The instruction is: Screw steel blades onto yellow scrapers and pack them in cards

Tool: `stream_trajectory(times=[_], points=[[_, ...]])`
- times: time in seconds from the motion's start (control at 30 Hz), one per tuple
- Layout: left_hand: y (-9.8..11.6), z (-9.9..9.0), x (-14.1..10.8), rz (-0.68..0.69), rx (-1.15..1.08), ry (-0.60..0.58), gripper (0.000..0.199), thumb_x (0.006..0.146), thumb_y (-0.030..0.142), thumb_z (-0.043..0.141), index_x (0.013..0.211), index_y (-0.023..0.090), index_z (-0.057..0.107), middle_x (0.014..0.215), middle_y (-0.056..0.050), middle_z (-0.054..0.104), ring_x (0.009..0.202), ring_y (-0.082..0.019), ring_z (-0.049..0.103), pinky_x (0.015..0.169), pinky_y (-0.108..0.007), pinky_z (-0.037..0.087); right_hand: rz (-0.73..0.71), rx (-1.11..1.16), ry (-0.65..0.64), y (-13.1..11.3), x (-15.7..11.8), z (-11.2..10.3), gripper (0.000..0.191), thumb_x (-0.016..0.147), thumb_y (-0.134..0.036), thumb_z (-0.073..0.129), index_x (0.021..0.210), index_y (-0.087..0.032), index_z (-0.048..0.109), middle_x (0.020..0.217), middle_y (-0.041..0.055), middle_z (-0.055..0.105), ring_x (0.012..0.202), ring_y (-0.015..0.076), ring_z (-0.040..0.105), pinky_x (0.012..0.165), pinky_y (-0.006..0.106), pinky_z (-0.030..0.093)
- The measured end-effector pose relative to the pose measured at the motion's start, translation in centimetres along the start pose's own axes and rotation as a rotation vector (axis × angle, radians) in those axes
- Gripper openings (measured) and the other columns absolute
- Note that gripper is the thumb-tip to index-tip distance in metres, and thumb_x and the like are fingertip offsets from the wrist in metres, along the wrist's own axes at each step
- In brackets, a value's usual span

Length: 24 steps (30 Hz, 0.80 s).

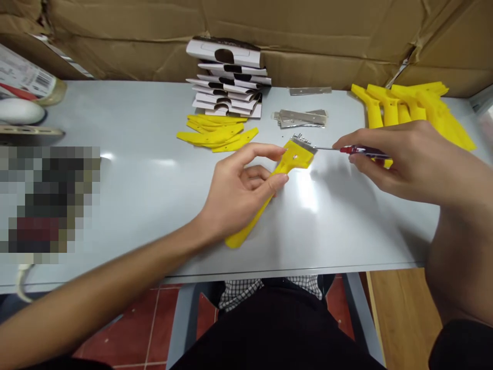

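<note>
A yellow scraper (295,155) with a metal blade along its head lies slanted over the table. My left hand (246,187) is closed around its neck, thumb and fingers on either side. In my right hand (400,156) I hold a screwdriver (360,150) with a red and dark handle, its thin shaft pointing left at the scraper's blade end. Small screws (300,139) are heaped just behind the blade. Whether the screwdriver tip touches a screw cannot be made out.
Behind are flat yellow pieces (215,134), loose metal blades (302,118) and stacked white cards (231,82). More yellow handles (412,108) lie at the back right. A bottle (29,77) and a white mouse (19,111) are at the left. Cardboard (308,31) lines the rear edge.
</note>
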<state>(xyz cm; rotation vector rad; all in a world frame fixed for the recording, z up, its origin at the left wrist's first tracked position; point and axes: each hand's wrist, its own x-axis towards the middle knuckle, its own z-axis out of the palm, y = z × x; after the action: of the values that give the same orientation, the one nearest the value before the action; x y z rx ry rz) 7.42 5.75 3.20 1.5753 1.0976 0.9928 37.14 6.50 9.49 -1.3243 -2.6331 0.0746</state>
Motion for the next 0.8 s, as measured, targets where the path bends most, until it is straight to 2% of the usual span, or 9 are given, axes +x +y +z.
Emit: stream_trajectory(times=[0.1, 0.17, 0.3, 0.5, 0.8], points=[[0.3, -0.4, -0.4, 0.229, 0.226, 0.019, 0.031, 0.09, 0.018, 0.084, 0.119, 0.025, 0.076, 0.128, -0.006, 0.074, 0.074, -0.011, 0.071, 0.07, -0.029, 0.068, 0.041, 0.066, -0.058, -0.1, 0.2, 0.3, 0.036, 0.104, -0.019, 0.059, 0.132, -0.031, 0.079, 0.093, 0.0021, 0.084, 0.068, 0.0213, 0.073, 0.068, 0.036, 0.049], [0.2, -0.8, -0.6, 0.377, 0.396, 0.018, 0.028, 0.091, 0.018, 0.082, 0.118, 0.025, 0.078, 0.124, -0.006, 0.074, 0.078, -0.013, 0.071, 0.074, -0.031, 0.067, 0.076, 0.103, -0.084, -0.1, 0.2, 0.4, 0.036, 0.106, -0.023, 0.057, 0.134, -0.032, 0.078, 0.092, 0.0033, 0.083, 0.071, 0.0242, 0.074, 0.07, 0.038, 0.051], [-0.1, -1.2, -0.6, 0.563, 0.615, 0.014, 0.017, 0.097, 0.017, 0.075, 0.11, 0.027, 0.081, 0.123, -0.006, 0.075, 0.085, -0.017, 0.072, 0.078, -0.035, 0.066, 0.095, 0.112, -0.08, 0.0, 0.4, 0.6, 0.037, 0.107, -0.026, 0.056, 0.135, -0.033, 0.078, 0.094, 0.0035, 0.084, 0.072, 0.025, 0.075, 0.072, 0.04, 0.053], [-0.6, -1.1, -0.6, 0.638, 0.626, 0.001, 0.025, 0.1, 0.01, 0.066, 0.109, 0.027, 0.083, 0.13, -0.006, 0.071, 0.073, -0.012, 0.065, 0.072, -0.031, 0.061, 0.106, 0.095, -0.102, -0.1, 0.5, 0.8, 0.036, 0.107, -0.026, 0.054, 0.133, -0.029, 0.079, 0.106, 0.0063, 0.086, 0.08, 0.027, 0.077, 0.074, 0.041, 0.053], [-0.9, -1.3, -0.4, 0.623, 0.64, -0.055, 0.036, 0.098, 0.009, 0.062, 0.118, 0.031, 0.082, 0.14, -0.007, 0.066, 0.076, -0.014, 0.062, 0.072, -0.034, 0.06, 0.078, 0.092, -0.075, 0.0, 0.5, 1.3, 0.03, 0.107, -0.028, 0.057, 0.125, -0.028, 0.081, 0.102, 0.0055, 0.086, 0.074, 0.0251, 0.073, 0.069, 0.039, 0.048]])
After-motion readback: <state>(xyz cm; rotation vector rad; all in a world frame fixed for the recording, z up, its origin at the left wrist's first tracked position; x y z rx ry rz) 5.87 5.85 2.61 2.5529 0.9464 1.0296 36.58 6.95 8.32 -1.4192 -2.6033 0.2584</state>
